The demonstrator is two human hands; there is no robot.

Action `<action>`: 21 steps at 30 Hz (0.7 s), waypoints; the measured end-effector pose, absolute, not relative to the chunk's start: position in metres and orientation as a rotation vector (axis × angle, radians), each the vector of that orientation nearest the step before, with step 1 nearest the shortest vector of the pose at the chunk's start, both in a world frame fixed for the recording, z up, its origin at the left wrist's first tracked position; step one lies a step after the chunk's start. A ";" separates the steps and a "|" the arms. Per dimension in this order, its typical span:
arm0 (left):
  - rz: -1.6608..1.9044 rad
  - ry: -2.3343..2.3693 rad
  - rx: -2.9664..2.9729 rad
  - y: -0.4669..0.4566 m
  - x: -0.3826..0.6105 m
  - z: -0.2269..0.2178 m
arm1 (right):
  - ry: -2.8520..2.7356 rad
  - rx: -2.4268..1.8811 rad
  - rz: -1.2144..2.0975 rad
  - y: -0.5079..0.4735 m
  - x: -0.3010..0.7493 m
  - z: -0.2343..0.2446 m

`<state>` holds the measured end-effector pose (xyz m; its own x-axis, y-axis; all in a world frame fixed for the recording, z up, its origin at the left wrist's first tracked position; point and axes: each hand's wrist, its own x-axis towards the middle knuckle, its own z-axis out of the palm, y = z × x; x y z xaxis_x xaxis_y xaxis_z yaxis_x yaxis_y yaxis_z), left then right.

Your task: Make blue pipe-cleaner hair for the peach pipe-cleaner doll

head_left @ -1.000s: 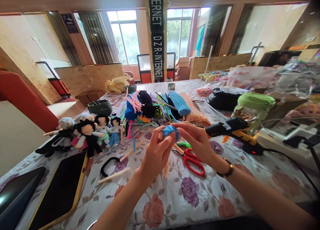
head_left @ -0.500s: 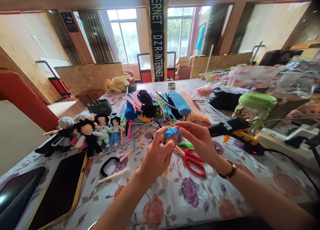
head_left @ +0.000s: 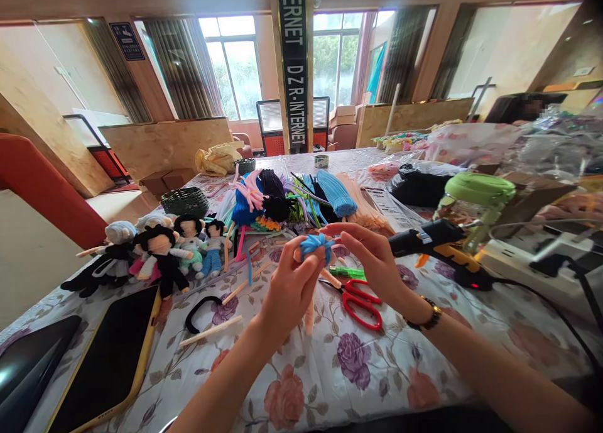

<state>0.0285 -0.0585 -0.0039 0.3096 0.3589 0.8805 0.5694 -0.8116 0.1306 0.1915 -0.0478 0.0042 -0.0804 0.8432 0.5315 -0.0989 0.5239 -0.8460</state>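
My left hand (head_left: 289, 288) is closed around a small doll head with blue fuzzy pipe-cleaner hair (head_left: 313, 244). Peach pipe-cleaner pieces (head_left: 309, 317) stick out below that hand. At the head's right side, my right hand (head_left: 370, 257) has its thumb and index finger pinched at a short blue pipe-cleaner end; its other fingers are curved. Red-handled scissors (head_left: 362, 307) lie on the table beneath the right hand, and a green object (head_left: 347, 272) is just behind them. Finished pipe-cleaner dolls (head_left: 162, 251) sit together at the left.
Bundles of coloured pipe cleaners (head_left: 336, 194) lie at the back. A glue gun (head_left: 443, 247) with a lit red light rests at right, beside a green device (head_left: 478, 191). At left are a phone (head_left: 108, 351) and a dark woven basket (head_left: 185, 202). Loose stems (head_left: 211, 331) lie nearby.
The blue-haired head has turned in my left hand and shows more hair. My right fingertips have shifted a little along its right side, and a short blue end now shows there.
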 end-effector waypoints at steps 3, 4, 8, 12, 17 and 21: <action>-1.504 -0.843 -2.369 -0.058 0.028 -0.004 | -1.465 -0.691 0.873 -0.048 0.192 0.004; -1.502 -0.838 -2.370 -0.058 0.028 -0.004 | -1.471 -0.693 0.866 -0.049 0.192 0.004; -1.506 -0.829 -2.378 -0.059 0.028 -0.004 | -1.491 -0.708 0.865 -0.049 0.192 0.003; -1.520 -0.811 -2.381 -0.058 0.027 -0.004 | -1.453 -0.689 0.922 -0.048 0.191 0.003; -1.537 -0.796 -2.368 -0.058 0.026 -0.004 | -1.430 -0.710 0.949 -0.050 0.188 0.004; -1.525 -0.820 -2.358 -0.057 0.025 -0.006 | -1.450 -0.698 0.952 -0.052 0.188 0.004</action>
